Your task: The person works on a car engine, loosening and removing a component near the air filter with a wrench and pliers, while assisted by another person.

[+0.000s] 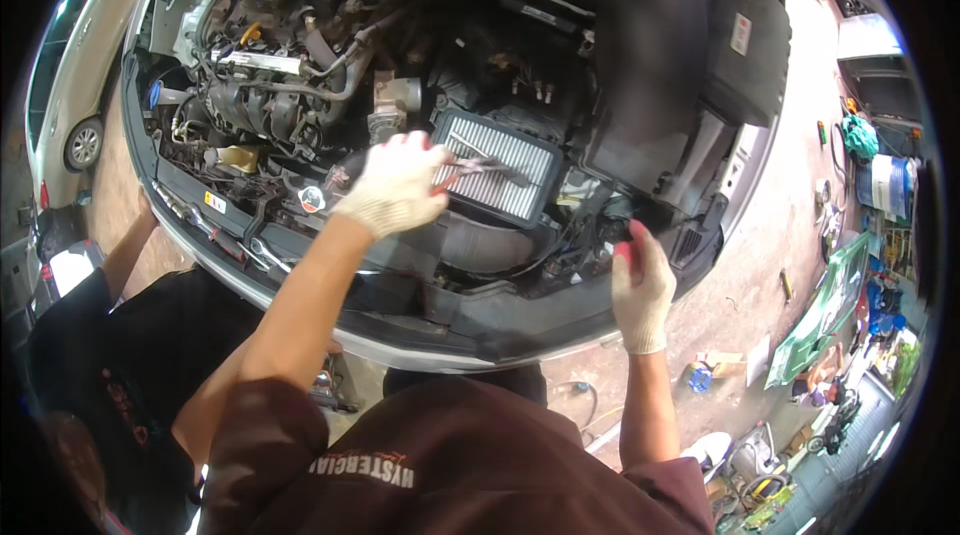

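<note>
In a pale knit glove, my left hand (400, 185) is closed round pliers (478, 167) with red handles. Their dark jaws point right, above the white pleated air filter (490, 197) in its black frame. My right hand (642, 290), gloved the same way, is raised over the front right rim of the engine bay. Its thumb and fingers are apart, and nothing shows between them. Left of the filter sits a metal throttle body (395, 100) with a round opening.
The engine (265, 95) fills the bay's left side; a black box (745, 45) stands at its far right. Wrenches (265, 253) lie along the front edge. A co-worker in a black shirt (150, 365) leans in at left. A green panel (825, 300) and tools lie on the right-hand floor.
</note>
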`<move>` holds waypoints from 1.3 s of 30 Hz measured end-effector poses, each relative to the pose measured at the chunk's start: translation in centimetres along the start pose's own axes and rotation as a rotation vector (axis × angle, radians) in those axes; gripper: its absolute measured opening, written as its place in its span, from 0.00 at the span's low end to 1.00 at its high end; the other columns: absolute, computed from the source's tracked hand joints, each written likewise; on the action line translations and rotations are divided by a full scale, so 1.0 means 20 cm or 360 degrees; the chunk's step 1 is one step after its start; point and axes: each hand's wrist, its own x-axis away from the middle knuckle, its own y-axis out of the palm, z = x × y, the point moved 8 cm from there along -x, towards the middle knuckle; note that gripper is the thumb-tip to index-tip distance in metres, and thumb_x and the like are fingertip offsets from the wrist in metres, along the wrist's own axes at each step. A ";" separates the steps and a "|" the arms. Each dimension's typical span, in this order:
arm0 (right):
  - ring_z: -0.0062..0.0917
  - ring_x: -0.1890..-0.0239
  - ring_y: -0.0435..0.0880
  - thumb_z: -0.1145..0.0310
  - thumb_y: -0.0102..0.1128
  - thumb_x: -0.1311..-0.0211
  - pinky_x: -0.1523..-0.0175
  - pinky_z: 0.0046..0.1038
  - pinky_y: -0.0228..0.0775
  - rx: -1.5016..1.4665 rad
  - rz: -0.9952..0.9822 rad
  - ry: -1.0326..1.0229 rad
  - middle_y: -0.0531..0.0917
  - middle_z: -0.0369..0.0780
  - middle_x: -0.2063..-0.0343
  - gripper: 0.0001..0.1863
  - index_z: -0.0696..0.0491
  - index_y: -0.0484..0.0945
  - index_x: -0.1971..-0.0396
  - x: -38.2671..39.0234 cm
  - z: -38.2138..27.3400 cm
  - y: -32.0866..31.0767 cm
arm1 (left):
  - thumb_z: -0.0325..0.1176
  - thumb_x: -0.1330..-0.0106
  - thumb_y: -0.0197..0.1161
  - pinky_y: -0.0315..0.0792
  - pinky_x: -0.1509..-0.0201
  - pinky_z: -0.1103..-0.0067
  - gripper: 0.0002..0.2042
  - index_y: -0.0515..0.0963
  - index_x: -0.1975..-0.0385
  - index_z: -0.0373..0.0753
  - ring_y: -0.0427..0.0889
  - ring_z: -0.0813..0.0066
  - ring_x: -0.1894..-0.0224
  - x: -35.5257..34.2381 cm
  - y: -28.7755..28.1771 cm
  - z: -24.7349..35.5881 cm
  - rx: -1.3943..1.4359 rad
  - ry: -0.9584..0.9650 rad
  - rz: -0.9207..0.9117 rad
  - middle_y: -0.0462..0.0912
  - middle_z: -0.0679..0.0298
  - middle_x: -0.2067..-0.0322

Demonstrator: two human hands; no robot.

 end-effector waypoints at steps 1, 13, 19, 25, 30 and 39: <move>0.31 0.64 0.88 0.78 0.72 0.32 0.55 0.29 0.82 0.0031 0.0000 -0.0064 0.88 0.44 0.60 0.21 0.61 0.83 0.40 0.05 0.03 0.01 | 0.41 0.34 0.71 0.76 0.37 0.56 0.21 0.83 0.42 0.44 0.80 0.48 0.42 -0.07 0.09 0.06 -0.0089 0.0110 -0.0004 0.81 0.51 0.48; 0.43 0.61 0.86 0.72 0.74 0.42 0.53 0.41 0.80 0.0187 0.0259 -0.0372 0.86 0.44 0.64 0.20 0.55 0.86 0.47 0.19 0.21 -0.06 | 0.40 0.38 0.74 0.72 0.32 0.48 0.18 0.84 0.51 0.41 0.83 0.52 0.41 -0.55 0.61 0.40 -0.0635 0.0668 0.0008 0.86 0.56 0.50; 0.42 0.61 0.86 0.72 0.73 0.41 0.52 0.42 0.81 0.0174 0.0222 -0.0365 0.87 0.44 0.64 0.19 0.55 0.86 0.49 0.18 0.17 0.02 | 0.42 0.39 0.75 0.71 0.32 0.49 0.16 0.85 0.55 0.43 0.86 0.56 0.46 -0.42 0.54 0.31 -0.0781 0.0644 0.0239 0.87 0.58 0.55; 0.42 0.63 0.85 0.74 0.71 0.35 0.54 0.42 0.79 0.0211 0.0278 -0.0328 0.85 0.45 0.64 0.18 0.56 0.86 0.46 0.25 0.27 0.01 | 0.39 0.44 0.75 0.77 0.45 0.60 0.19 0.81 0.56 0.38 0.84 0.52 0.54 0.20 -0.19 0.57 0.0074 0.0126 0.0989 0.83 0.54 0.60; 0.37 0.62 0.83 0.75 0.70 0.34 0.55 0.40 0.77 0.0270 0.0133 -0.0257 0.84 0.41 0.64 0.18 0.56 0.86 0.44 0.24 0.29 0.03 | 0.39 0.38 0.73 0.82 0.59 0.69 0.17 0.83 0.57 0.31 0.87 0.65 0.69 0.95 -0.21 0.16 0.1608 -0.1070 0.1386 0.88 0.56 0.71; 0.35 0.64 0.81 0.75 0.69 0.32 0.54 0.39 0.76 0.0251 0.0099 -0.0328 0.83 0.40 0.64 0.18 0.55 0.86 0.43 0.25 0.23 0.07 | 0.59 0.31 0.66 0.84 0.44 0.67 0.26 0.92 0.73 0.38 0.94 0.55 0.54 1.78 0.06 -1.26 0.1027 -0.2394 0.1279 0.94 0.52 0.65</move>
